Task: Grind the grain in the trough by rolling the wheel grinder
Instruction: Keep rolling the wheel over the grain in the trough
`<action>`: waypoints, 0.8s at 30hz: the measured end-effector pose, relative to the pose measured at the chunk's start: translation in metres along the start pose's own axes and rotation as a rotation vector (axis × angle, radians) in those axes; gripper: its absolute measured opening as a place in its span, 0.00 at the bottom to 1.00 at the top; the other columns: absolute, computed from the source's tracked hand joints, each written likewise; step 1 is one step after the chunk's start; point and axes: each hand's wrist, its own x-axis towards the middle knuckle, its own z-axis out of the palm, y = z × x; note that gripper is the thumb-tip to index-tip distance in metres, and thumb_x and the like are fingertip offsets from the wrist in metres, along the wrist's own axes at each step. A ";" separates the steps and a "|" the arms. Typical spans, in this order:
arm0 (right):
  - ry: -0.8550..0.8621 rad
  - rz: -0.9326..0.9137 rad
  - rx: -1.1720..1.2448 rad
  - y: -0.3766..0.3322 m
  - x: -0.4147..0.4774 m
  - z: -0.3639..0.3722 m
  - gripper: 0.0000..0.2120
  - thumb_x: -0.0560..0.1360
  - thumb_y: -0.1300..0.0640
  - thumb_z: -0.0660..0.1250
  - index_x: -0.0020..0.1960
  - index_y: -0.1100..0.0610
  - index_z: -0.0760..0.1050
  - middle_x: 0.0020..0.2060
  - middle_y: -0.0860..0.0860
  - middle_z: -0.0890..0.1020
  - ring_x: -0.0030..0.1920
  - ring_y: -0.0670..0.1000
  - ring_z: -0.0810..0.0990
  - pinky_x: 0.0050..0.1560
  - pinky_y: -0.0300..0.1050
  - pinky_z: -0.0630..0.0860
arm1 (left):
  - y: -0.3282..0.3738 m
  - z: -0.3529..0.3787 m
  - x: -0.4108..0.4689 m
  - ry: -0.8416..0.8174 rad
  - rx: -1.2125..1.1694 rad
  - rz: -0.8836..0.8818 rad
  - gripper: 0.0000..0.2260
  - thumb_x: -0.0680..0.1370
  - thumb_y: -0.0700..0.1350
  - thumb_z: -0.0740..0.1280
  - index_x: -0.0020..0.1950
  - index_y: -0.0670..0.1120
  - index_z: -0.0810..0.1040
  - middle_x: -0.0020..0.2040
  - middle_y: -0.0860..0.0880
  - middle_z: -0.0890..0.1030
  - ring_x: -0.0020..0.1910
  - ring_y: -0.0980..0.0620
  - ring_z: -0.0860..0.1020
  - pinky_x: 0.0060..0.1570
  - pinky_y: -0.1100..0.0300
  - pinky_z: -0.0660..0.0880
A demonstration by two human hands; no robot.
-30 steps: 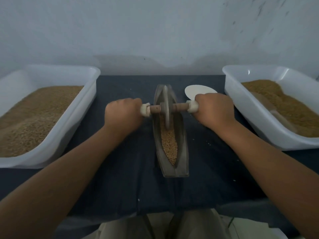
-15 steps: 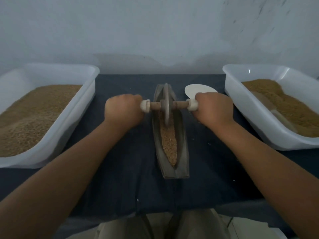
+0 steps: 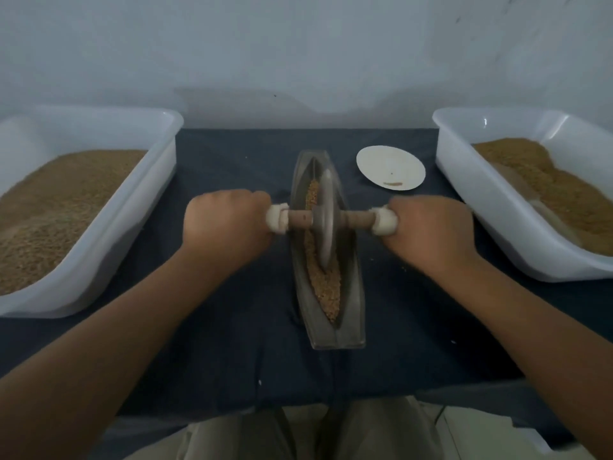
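Metal wheel grinder [image 3: 325, 220], handles clenched in my left hand [image 3: 225, 224] and right hand [image 3: 431, 227], has rolled down-frame to the middle of the trough [image 3: 353, 293], so I am crushing fresh grain [image 3: 326, 287].

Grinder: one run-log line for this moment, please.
step: grinding | left hand: grips axle end | right hand: grips other end | wheel: upright in trough, on grain

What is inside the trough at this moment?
Brown grain lies along the channel of the trough, and the disc of the wheel grinder stands upright in it near the middle. Grain directly under the disc is covered, as is the channel floor.
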 end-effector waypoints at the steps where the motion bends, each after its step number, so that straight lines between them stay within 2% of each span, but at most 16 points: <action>1: -0.020 0.020 0.009 0.000 0.015 0.005 0.20 0.78 0.35 0.62 0.37 0.49 0.74 0.29 0.46 0.75 0.31 0.54 0.76 0.30 0.44 0.68 | 0.000 0.005 0.014 -0.007 -0.014 -0.030 0.17 0.78 0.55 0.68 0.34 0.51 0.67 0.30 0.54 0.68 0.27 0.45 0.73 0.30 0.59 0.63; 3: -0.097 0.071 0.039 -0.001 0.044 0.011 0.19 0.78 0.37 0.63 0.37 0.50 0.73 0.31 0.48 0.77 0.35 0.57 0.78 0.34 0.46 0.72 | -0.001 0.006 0.041 -0.053 -0.019 -0.058 0.16 0.77 0.54 0.66 0.34 0.51 0.65 0.32 0.53 0.69 0.33 0.42 0.78 0.34 0.57 0.66; 5: -0.183 0.106 0.063 -0.002 0.060 0.010 0.18 0.77 0.39 0.63 0.37 0.51 0.75 0.34 0.49 0.79 0.40 0.58 0.80 0.38 0.48 0.75 | -0.001 0.002 0.055 -0.101 -0.030 -0.056 0.14 0.75 0.54 0.65 0.34 0.51 0.66 0.32 0.53 0.70 0.34 0.43 0.77 0.35 0.56 0.68; 7: -0.236 0.094 0.054 -0.002 0.053 0.004 0.19 0.78 0.38 0.63 0.36 0.51 0.74 0.34 0.48 0.79 0.39 0.57 0.80 0.38 0.47 0.74 | -0.002 -0.004 0.048 -0.146 -0.042 -0.043 0.14 0.75 0.54 0.66 0.34 0.51 0.66 0.32 0.53 0.70 0.33 0.44 0.74 0.36 0.56 0.69; 9: -0.183 0.040 0.007 -0.002 0.025 -0.005 0.20 0.77 0.36 0.63 0.35 0.49 0.72 0.30 0.46 0.76 0.33 0.54 0.78 0.33 0.45 0.71 | -0.003 -0.009 0.018 -0.136 -0.036 -0.018 0.16 0.76 0.54 0.67 0.34 0.52 0.64 0.31 0.54 0.69 0.31 0.46 0.71 0.34 0.57 0.66; 12: -0.075 -0.021 -0.021 -0.001 -0.026 -0.024 0.19 0.73 0.33 0.59 0.37 0.47 0.73 0.27 0.45 0.73 0.28 0.52 0.75 0.28 0.44 0.71 | -0.003 -0.021 -0.035 0.014 -0.058 0.059 0.20 0.73 0.53 0.76 0.34 0.52 0.65 0.28 0.54 0.67 0.24 0.48 0.67 0.30 0.61 0.57; 15: -0.040 -0.053 0.044 0.000 -0.041 -0.029 0.19 0.73 0.34 0.58 0.36 0.47 0.72 0.26 0.45 0.73 0.27 0.53 0.74 0.27 0.46 0.72 | -0.003 -0.022 -0.049 0.014 -0.051 0.070 0.19 0.71 0.50 0.79 0.33 0.49 0.69 0.28 0.52 0.68 0.23 0.47 0.66 0.29 0.61 0.57; 18: -0.042 -0.006 0.037 -0.002 -0.015 -0.014 0.21 0.78 0.34 0.60 0.37 0.49 0.74 0.28 0.46 0.75 0.29 0.53 0.76 0.29 0.44 0.68 | 0.000 -0.013 -0.020 0.024 -0.064 0.036 0.18 0.70 0.49 0.77 0.33 0.49 0.68 0.27 0.50 0.70 0.23 0.46 0.69 0.30 0.62 0.55; 20: -0.061 0.046 0.034 -0.001 0.013 0.004 0.20 0.78 0.37 0.64 0.35 0.49 0.70 0.28 0.46 0.73 0.30 0.53 0.74 0.30 0.43 0.64 | -0.001 -0.001 0.013 0.025 -0.042 0.007 0.16 0.73 0.51 0.73 0.34 0.51 0.67 0.29 0.50 0.72 0.26 0.44 0.74 0.30 0.61 0.61; 22: -0.091 0.101 0.041 -0.003 0.040 0.015 0.21 0.80 0.37 0.63 0.35 0.50 0.69 0.30 0.47 0.75 0.32 0.54 0.74 0.32 0.44 0.66 | -0.002 0.004 0.045 -0.038 -0.027 -0.031 0.15 0.76 0.54 0.68 0.35 0.51 0.66 0.32 0.51 0.72 0.32 0.42 0.78 0.33 0.58 0.68; 24: -0.137 0.136 0.074 -0.004 0.056 0.014 0.22 0.81 0.37 0.60 0.36 0.51 0.72 0.32 0.48 0.77 0.35 0.56 0.77 0.36 0.47 0.71 | -0.002 0.003 0.061 -0.077 -0.036 -0.044 0.17 0.77 0.57 0.65 0.34 0.51 0.64 0.33 0.52 0.72 0.34 0.43 0.78 0.35 0.57 0.68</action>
